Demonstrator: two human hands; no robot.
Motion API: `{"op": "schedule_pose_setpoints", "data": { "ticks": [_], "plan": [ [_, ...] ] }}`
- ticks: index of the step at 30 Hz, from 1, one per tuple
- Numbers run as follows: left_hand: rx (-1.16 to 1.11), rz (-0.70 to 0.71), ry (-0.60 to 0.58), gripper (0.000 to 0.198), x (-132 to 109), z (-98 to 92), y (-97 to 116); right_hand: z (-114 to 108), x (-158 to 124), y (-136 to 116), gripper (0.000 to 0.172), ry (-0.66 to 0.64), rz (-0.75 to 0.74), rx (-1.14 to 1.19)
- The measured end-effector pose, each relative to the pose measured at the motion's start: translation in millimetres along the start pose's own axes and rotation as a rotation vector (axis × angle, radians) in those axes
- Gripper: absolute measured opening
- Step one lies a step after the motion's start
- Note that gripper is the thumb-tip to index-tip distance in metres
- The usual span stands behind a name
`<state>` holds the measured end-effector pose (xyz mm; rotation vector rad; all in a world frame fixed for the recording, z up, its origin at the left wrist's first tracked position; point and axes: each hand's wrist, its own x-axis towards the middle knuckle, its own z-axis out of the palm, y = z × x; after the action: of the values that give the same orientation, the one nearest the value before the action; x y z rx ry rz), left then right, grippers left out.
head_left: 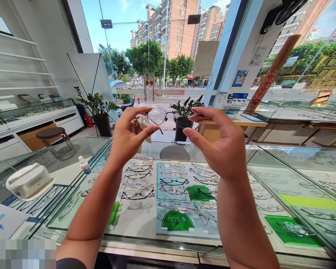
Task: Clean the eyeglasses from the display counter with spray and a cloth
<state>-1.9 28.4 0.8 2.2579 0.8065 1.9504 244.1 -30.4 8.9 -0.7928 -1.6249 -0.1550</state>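
Observation:
A pair of thin dark-rimmed eyeglasses point(157, 123) is raised above the counter, against the window. My left hand point(130, 130) is closed on one side of the frame, between thumb and fingers. A pale, crumpled cloth point(144, 126) is tucked in the same hand. One dark temple arm hangs down past the left thumb. At the other side, my right hand point(217, 136) has its fingers curled around a dark, thin piece that looks like the other temple's end; its thumb is apart from the fingers. The plant behind partly obscures that side of the glasses.
Below the hands is a glass display counter point(140, 239) with rows of eyeglasses point(174, 181) inside. A small spray bottle point(84, 164) and a white device point(30, 181) stand at left. Beyond are a round stool point(51, 133) and potted plants point(102, 125).

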Motion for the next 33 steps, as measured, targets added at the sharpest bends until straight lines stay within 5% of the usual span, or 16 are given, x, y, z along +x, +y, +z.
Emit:
{"op": "schedule_pose_setpoints", "data": {
  "ticks": [7, 33],
  "plan": [
    [0.165, 0.104, 0.144, 0.049, -8, 9.7, 12, 0, 3, 12, 0.042, -0.057, 0.046, -0.04],
    [0.249, 0.116, 0.179, 0.047, -10, 11.7, 18, 4, 0, 19, 0.041, -0.118, 0.105, -0.018]
  ]
}}
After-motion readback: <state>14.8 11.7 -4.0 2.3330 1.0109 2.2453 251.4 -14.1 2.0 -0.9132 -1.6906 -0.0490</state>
